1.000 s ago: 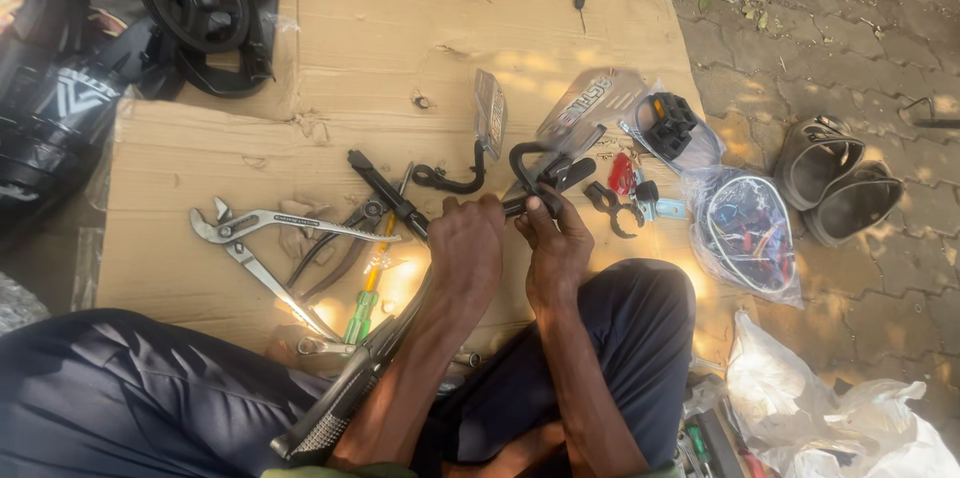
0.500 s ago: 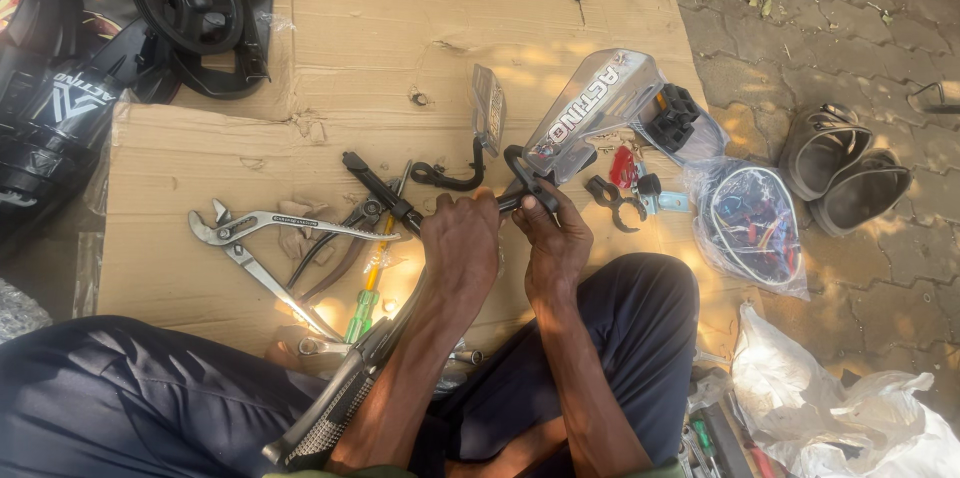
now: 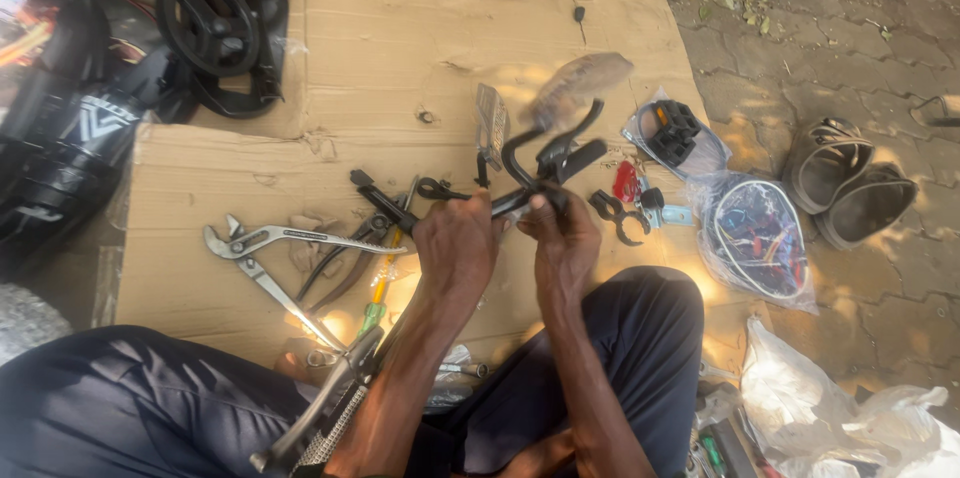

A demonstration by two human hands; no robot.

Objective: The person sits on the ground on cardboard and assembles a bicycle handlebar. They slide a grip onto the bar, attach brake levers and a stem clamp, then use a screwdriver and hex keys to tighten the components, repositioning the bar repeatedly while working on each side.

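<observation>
1. At the far left lies a black helmet [image 3: 60,138], and just above and right of it black wheels [image 3: 215,23] rest at the edge of the cardboard [image 3: 400,48] spread over the ground.
2. On the cardboard, left of the hands, lie silver pliers [image 3: 275,243] with jaws agape, with dark tools [image 3: 345,258] and a green-handled screwdriver [image 3: 375,313] beside them.
3. The left hand [image 3: 455,248] is closed tight round the near end of a black lever assembly [image 3: 545,173], held up above the cardboard between the person's knees.
4. The right hand [image 3: 565,243] touches the left and is also shut on the assembly, thumb on its clamp; the levers curve up and away from both hands.
5. Right of the hands lie a black clamp [image 3: 615,218], a red part [image 3: 627,181] and a bagged switch [image 3: 675,133].
6. Further right a bagged gauge [image 3: 755,238] lies near two sandals [image 3: 850,183] on the paving.
</observation>
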